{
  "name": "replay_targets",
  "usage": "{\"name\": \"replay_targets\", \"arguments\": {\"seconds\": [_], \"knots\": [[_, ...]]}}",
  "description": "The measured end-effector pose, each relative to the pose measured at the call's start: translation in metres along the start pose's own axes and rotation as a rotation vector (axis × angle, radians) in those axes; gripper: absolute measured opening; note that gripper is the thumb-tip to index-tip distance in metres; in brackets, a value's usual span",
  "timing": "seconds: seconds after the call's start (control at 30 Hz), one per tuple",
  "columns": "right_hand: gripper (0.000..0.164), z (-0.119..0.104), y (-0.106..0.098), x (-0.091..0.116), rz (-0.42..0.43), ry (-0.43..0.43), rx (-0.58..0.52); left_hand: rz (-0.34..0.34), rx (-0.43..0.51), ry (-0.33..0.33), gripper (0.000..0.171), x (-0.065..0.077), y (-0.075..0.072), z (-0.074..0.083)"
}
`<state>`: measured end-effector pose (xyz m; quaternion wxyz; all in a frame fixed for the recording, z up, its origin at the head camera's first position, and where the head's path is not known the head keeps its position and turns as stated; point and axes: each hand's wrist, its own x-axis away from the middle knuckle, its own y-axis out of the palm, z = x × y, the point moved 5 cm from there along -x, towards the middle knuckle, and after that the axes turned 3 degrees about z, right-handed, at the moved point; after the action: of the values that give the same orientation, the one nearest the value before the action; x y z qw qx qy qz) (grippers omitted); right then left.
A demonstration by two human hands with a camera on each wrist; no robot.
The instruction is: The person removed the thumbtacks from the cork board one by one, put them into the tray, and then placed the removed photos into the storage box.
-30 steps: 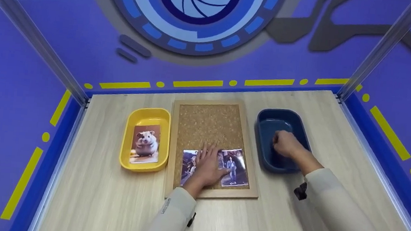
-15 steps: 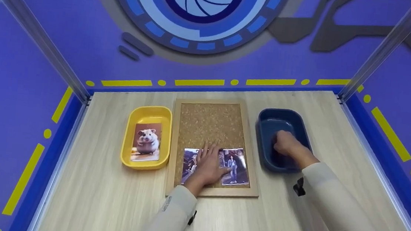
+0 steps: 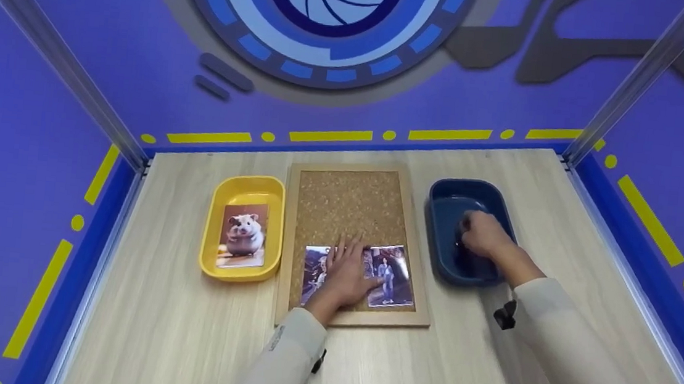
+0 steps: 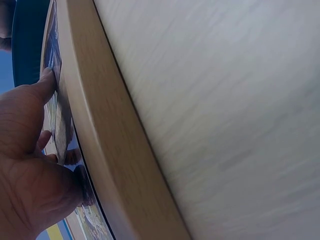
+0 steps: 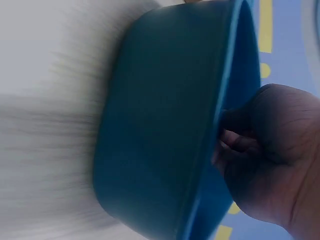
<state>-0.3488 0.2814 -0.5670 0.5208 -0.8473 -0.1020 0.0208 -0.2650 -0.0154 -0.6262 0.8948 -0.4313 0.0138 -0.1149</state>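
Observation:
My left hand (image 3: 347,279) lies spread over the lower part of the framed cork board (image 3: 350,202). Its fingers overlap the left photo (image 3: 313,270), and the thumb rests on the right photo (image 3: 393,277), which shows a standing figure. In the left wrist view that thumb (image 4: 47,77) presses near the wooden frame. My right hand (image 3: 484,234) reaches into the dark blue tray (image 3: 435,259) with its fingers curled and bunched. In the right wrist view the tray's wall (image 5: 155,115) partly hides the fingertips, and I cannot tell what they pinch.
A yellow tray (image 3: 211,224) stands left of the board, holding a hamster photo (image 3: 245,236). All rest on a pale wooden table (image 3: 163,325). Blue-purple panels (image 3: 39,190) with yellow markings enclose the table at the back and both sides.
My right hand has shifted slightly up within the blue tray, its fingers lifting a little off the bottom. The left hand stays on the photos.

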Motion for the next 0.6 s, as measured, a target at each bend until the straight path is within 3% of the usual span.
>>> {"name": "replay_targets", "arguments": {"seconds": [0.3, 0.6], "knots": [[0.016, -0.032, -0.017, 0.024, 0.123, -0.08, -0.069, 0.005, 0.026, 0.022, 0.09, 0.003, -0.002, 0.003], [0.007, -0.089, -0.013, 0.055, 0.29, -0.277, -0.118, 0.017, 0.038, 0.023, 0.088, 0.001, -0.004, 0.001]]}}
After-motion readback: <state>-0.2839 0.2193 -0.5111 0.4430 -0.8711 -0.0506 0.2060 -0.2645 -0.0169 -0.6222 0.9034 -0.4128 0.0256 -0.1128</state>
